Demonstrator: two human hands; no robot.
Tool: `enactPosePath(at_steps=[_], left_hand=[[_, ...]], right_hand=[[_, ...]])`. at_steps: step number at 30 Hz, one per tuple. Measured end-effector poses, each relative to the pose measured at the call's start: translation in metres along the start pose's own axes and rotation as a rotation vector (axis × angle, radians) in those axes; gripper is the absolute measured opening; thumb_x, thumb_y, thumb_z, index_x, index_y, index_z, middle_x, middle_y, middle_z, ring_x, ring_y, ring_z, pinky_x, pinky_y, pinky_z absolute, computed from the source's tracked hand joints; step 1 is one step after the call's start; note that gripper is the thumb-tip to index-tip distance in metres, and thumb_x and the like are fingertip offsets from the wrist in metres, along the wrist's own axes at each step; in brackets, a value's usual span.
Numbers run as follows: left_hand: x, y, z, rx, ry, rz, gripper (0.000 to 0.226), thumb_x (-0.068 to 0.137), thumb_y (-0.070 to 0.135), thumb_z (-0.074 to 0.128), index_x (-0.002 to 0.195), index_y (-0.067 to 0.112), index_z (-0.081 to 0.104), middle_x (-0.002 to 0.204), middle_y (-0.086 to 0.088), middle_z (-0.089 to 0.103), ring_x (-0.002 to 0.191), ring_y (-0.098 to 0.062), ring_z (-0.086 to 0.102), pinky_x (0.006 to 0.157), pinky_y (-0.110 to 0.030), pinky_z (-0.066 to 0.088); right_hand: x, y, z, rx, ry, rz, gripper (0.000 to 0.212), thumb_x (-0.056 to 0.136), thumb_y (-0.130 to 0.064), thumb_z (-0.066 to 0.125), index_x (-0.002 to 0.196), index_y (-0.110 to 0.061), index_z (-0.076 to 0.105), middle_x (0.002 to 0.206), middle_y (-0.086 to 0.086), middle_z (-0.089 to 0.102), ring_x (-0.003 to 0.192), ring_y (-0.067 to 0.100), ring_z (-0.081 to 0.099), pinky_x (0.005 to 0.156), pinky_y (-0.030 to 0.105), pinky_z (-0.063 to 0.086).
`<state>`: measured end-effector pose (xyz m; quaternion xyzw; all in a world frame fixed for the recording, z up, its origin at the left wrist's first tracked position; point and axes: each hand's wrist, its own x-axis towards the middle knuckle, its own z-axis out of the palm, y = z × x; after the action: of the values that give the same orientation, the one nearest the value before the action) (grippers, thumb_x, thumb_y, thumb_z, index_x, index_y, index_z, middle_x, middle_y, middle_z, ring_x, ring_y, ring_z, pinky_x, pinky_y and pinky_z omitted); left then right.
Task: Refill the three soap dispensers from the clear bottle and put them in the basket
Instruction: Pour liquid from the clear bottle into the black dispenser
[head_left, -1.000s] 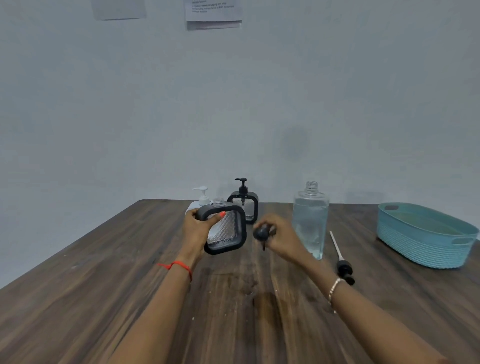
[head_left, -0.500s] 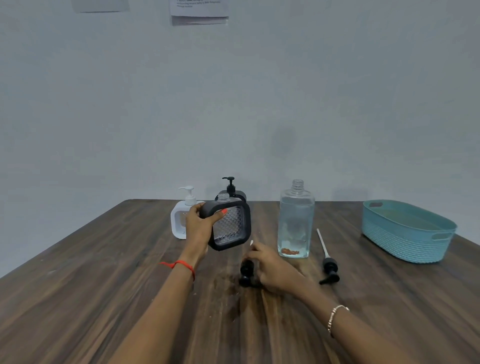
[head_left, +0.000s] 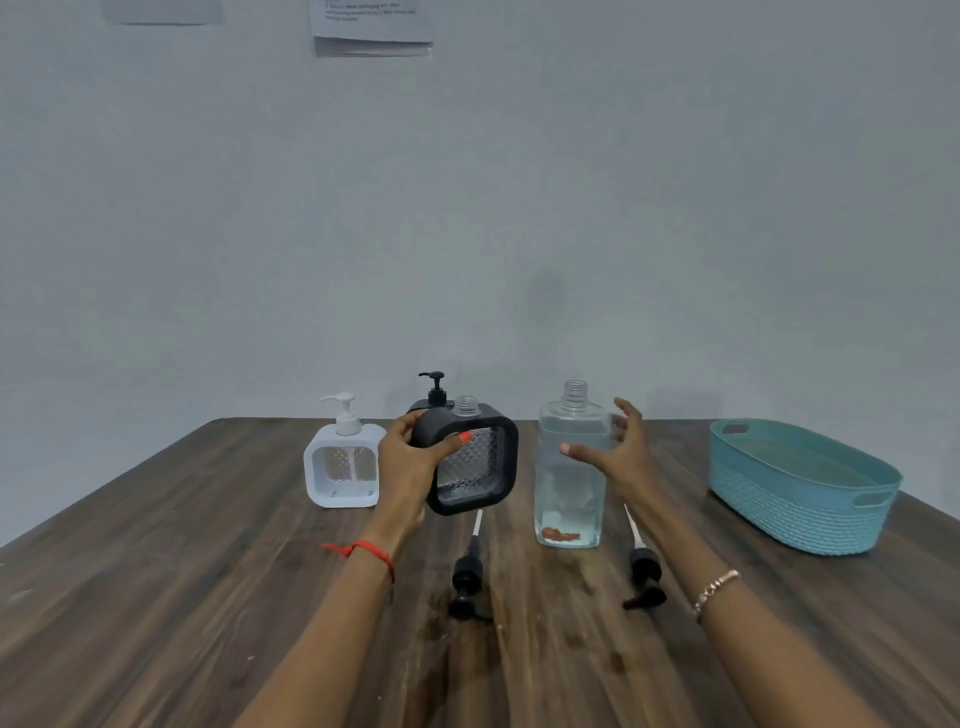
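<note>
My left hand (head_left: 410, 467) grips a black square soap dispenser (head_left: 475, 460) with its pump off and its neck open, held slightly tilted above the table. Its black pump (head_left: 467, 571) lies on the table below it. My right hand (head_left: 615, 449) is open with fingers spread, right beside the clear bottle (head_left: 571, 467), which stands uncapped and holds clear liquid. A second black pump (head_left: 644, 569) lies to the right of the bottle. A white dispenser (head_left: 345, 462) stands at the left. Another black dispenser (head_left: 434, 392) stands behind, mostly hidden. The teal basket (head_left: 800, 499) sits at the right.
The wooden table (head_left: 156, 597) runs up to a plain grey wall. Papers (head_left: 371, 26) are stuck high on the wall. A damp patch (head_left: 457, 639) marks the wood near the pump in front.
My right hand set the black pump down on the table, let go of it and moved up and right to the clear bottle. My left hand kept hold of the black dispenser.
</note>
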<state>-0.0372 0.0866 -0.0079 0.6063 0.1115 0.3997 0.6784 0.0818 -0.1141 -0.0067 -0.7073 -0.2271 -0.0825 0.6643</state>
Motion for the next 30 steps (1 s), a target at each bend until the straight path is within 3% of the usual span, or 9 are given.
enactPosePath(at_steps=[3, 5, 9, 13, 15, 21, 25, 28, 30], left_hand=[[0.001, -0.002, 0.004, -0.016, -0.017, 0.005, 0.057, 0.065, -0.003, 0.080, 0.117, 0.004, 0.057, 0.113, -0.014, 0.065, 0.101, -0.028, 0.064, 0.070, -0.022, 0.053], [0.002, -0.004, 0.006, -0.016, -0.021, 0.010, 0.055, 0.064, -0.003, 0.080, 0.113, 0.007, 0.059, 0.112, -0.014, 0.066, 0.100, -0.028, 0.064, 0.071, -0.022, 0.054], [0.003, -0.004, 0.007, 0.017, -0.025, 0.048, 0.053, 0.062, -0.002, 0.082, 0.107, 0.013, 0.060, 0.107, -0.009, 0.067, 0.094, -0.022, 0.065, 0.069, -0.019, 0.054], [0.003, -0.001, 0.009, 0.013, -0.005, 0.087, 0.051, 0.061, -0.004, 0.082, 0.103, 0.015, 0.059, 0.095, 0.000, 0.065, 0.084, -0.011, 0.063, 0.061, -0.011, 0.053], [0.002, 0.000, 0.010, 0.039, 0.018, 0.122, 0.052, 0.061, -0.002, 0.083, 0.102, 0.019, 0.059, 0.094, 0.004, 0.065, 0.085, -0.010, 0.063, 0.063, -0.011, 0.053], [-0.001, -0.003, 0.011, 0.159, 0.113, 0.217, 0.056, 0.059, 0.006, 0.086, 0.104, 0.025, 0.058, 0.106, -0.001, 0.065, 0.100, -0.018, 0.061, 0.087, -0.032, 0.053], [-0.005, -0.001, 0.015, 0.208, 0.130, 0.250, 0.057, 0.061, 0.009, 0.085, 0.110, 0.020, 0.058, 0.111, 0.000, 0.063, 0.103, -0.016, 0.059, 0.086, -0.026, 0.050], [-0.011, 0.002, 0.019, 0.225, 0.136, 0.287, 0.055, 0.062, 0.011, 0.084, 0.107, 0.024, 0.056, 0.107, 0.005, 0.061, 0.099, -0.012, 0.057, 0.079, -0.013, 0.046], [-0.014, 0.003, 0.022, 0.228, 0.166, 0.309, 0.053, 0.062, 0.016, 0.085, 0.106, 0.025, 0.057, 0.105, 0.006, 0.062, 0.097, -0.011, 0.058, 0.080, -0.014, 0.047]], right_hand=[[0.012, 0.015, 0.001, 0.148, -0.242, 0.113, 0.074, 0.058, -0.006, 0.085, 0.123, -0.006, 0.051, 0.112, 0.011, 0.064, 0.100, 0.028, 0.062, 0.069, 0.026, 0.056], [0.016, 0.023, 0.005, 0.130, -0.292, 0.119, 0.061, 0.058, -0.005, 0.085, 0.113, -0.002, 0.059, 0.101, 0.011, 0.069, 0.095, 0.030, 0.065, 0.061, 0.022, 0.055], [0.018, 0.029, 0.010, 0.076, -0.186, 0.106, 0.062, 0.055, -0.011, 0.089, 0.111, -0.008, 0.061, 0.104, 0.009, 0.070, 0.090, 0.022, 0.068, 0.060, 0.022, 0.056], [0.005, 0.026, 0.015, 0.005, -0.019, 0.067, 0.070, 0.046, -0.021, 0.093, 0.107, -0.018, 0.058, 0.104, 0.001, 0.068, 0.092, 0.019, 0.066, 0.075, 0.037, 0.058], [-0.001, 0.019, 0.018, -0.038, 0.038, 0.027, 0.068, 0.047, -0.019, 0.092, 0.106, -0.021, 0.057, 0.103, -0.001, 0.067, 0.092, 0.017, 0.065, 0.077, 0.035, 0.055], [-0.015, -0.007, 0.021, -0.234, 0.022, -0.113, 0.063, 0.052, -0.015, 0.089, 0.103, -0.018, 0.051, 0.099, -0.005, 0.059, 0.091, 0.014, 0.057, 0.067, 0.018, 0.042], [-0.016, -0.023, 0.020, -0.349, 0.014, -0.185, 0.070, 0.053, -0.016, 0.087, 0.110, -0.021, 0.048, 0.098, -0.010, 0.055, 0.093, 0.014, 0.055, 0.074, 0.027, 0.047], [-0.016, -0.032, 0.020, -0.433, 0.014, -0.227, 0.079, 0.051, -0.019, 0.087, 0.118, -0.019, 0.047, 0.103, -0.009, 0.055, 0.097, 0.016, 0.054, 0.079, 0.036, 0.051], [-0.016, -0.038, 0.021, -0.485, 0.019, -0.272, 0.079, 0.049, -0.019, 0.086, 0.118, -0.020, 0.048, 0.104, -0.006, 0.059, 0.096, 0.018, 0.057, 0.077, 0.036, 0.051]])
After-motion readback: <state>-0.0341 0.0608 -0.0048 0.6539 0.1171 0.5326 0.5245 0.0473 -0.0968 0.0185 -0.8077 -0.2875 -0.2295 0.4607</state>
